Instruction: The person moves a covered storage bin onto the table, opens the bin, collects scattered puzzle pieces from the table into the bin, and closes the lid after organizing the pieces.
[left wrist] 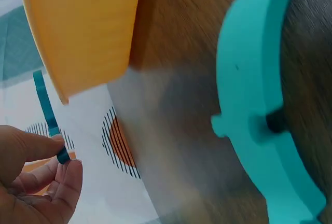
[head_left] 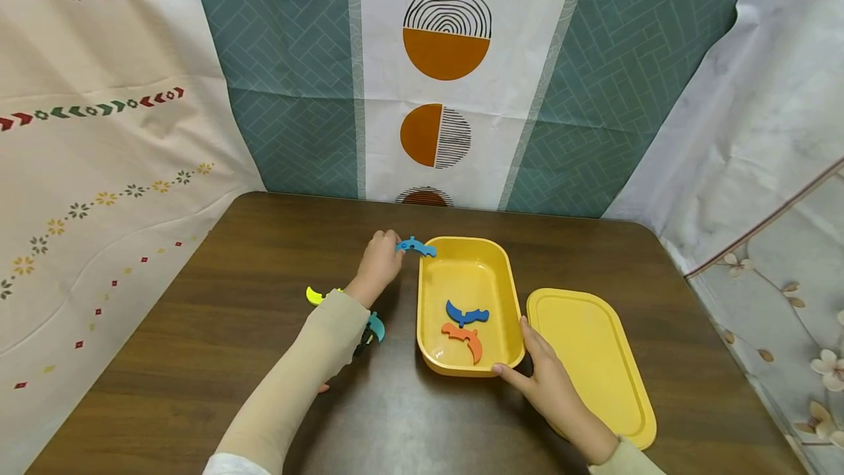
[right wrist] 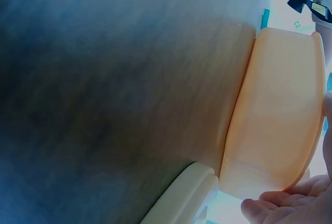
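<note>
My left hand [head_left: 381, 264] pinches a light blue curved toy knife [head_left: 417, 246] between thumb and fingers, its free end overlapping the far left rim of a yellow plastic container [head_left: 422, 292]. Inside the container lie a dark blue toy knife [head_left: 469, 315] and an orange one [head_left: 467, 337], near its front end. My right hand [head_left: 547, 380] holds the container's near right corner, thumb at the front rim and fingers along the side wall. A teal toy knife [left wrist: 249, 68] is on the table, partly hidden by the left forearm in the head view.
A yellow lid [head_left: 593, 365] lies flat to the right of the container. Left of it, a bright yellow piece [head_left: 315, 296] sits on the brown wooden table [head_left: 264, 255], partly behind the left sleeve. Patterned cloths [head_left: 290, 79] hang around the back and sides.
</note>
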The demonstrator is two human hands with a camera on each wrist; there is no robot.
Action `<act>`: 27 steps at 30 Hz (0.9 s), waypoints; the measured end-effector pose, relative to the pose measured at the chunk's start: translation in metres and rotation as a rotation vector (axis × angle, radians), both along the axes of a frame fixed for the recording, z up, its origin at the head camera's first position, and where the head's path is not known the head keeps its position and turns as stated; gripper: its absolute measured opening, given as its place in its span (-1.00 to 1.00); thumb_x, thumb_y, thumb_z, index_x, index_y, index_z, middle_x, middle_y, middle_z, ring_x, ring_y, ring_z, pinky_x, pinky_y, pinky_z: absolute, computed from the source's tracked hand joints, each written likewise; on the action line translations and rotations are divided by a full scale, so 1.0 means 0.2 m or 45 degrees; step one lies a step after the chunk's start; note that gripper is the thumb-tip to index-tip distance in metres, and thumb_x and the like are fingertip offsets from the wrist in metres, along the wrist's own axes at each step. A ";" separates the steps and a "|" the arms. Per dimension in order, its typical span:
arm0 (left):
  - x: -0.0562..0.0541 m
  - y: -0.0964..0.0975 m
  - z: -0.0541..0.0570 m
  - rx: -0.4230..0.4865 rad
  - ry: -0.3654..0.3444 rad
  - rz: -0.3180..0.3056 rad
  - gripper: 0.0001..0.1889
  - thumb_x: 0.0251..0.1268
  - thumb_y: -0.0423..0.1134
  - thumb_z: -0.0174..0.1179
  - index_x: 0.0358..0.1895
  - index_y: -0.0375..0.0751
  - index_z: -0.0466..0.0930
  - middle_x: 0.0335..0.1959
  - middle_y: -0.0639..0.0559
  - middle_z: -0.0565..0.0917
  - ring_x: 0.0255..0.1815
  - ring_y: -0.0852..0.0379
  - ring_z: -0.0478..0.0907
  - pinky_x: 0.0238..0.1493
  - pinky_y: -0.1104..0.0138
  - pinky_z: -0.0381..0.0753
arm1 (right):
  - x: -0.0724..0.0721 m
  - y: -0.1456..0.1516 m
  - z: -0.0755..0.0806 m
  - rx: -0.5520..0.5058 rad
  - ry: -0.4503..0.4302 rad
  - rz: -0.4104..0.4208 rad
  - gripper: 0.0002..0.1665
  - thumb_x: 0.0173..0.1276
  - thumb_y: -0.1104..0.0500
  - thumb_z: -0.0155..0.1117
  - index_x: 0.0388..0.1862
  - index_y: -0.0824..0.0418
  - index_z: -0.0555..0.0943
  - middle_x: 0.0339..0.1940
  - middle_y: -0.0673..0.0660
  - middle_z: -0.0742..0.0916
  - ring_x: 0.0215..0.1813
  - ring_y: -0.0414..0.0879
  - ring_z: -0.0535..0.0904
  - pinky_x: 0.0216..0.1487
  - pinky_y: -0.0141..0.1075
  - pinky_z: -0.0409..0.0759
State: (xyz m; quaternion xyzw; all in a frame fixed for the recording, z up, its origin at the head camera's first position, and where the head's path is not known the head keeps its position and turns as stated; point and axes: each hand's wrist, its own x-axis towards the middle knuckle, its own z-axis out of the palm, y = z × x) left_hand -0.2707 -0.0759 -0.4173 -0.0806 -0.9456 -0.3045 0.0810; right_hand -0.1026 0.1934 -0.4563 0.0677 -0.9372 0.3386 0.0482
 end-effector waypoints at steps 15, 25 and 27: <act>0.01 0.11 0.02 0.006 0.007 -0.078 -0.81 0.33 -0.35 0.13 -0.10 -0.42 0.54 -0.16 -0.27 0.55 -0.13 -0.12 0.55 -0.04 0.15 0.58 | 0.00 0.00 -0.01 -0.020 -0.060 -0.014 0.12 0.13 -0.07 0.42 0.48 0.39 0.07 0.46 0.37 0.25 0.44 0.31 0.17 0.32 0.20 0.22; 0.04 0.21 0.00 -0.038 0.005 -0.164 -0.78 0.32 -0.35 0.15 -0.05 -0.41 0.52 -0.10 -0.26 0.53 -0.12 -0.07 0.55 -0.04 0.21 0.61 | 0.00 0.01 0.00 -0.001 -0.018 -0.007 0.13 0.13 -0.14 0.40 0.46 0.41 0.10 0.43 0.40 0.28 0.41 0.33 0.21 0.28 0.20 0.27; 0.05 0.23 0.01 -0.041 0.011 -0.180 -0.79 0.32 -0.35 0.15 -0.06 -0.40 0.52 -0.11 -0.25 0.53 -0.14 -0.06 0.55 -0.05 0.22 0.61 | 0.00 0.01 0.00 0.001 -0.011 -0.007 0.12 0.13 -0.12 0.41 0.46 0.42 0.11 0.43 0.40 0.29 0.40 0.34 0.22 0.28 0.20 0.27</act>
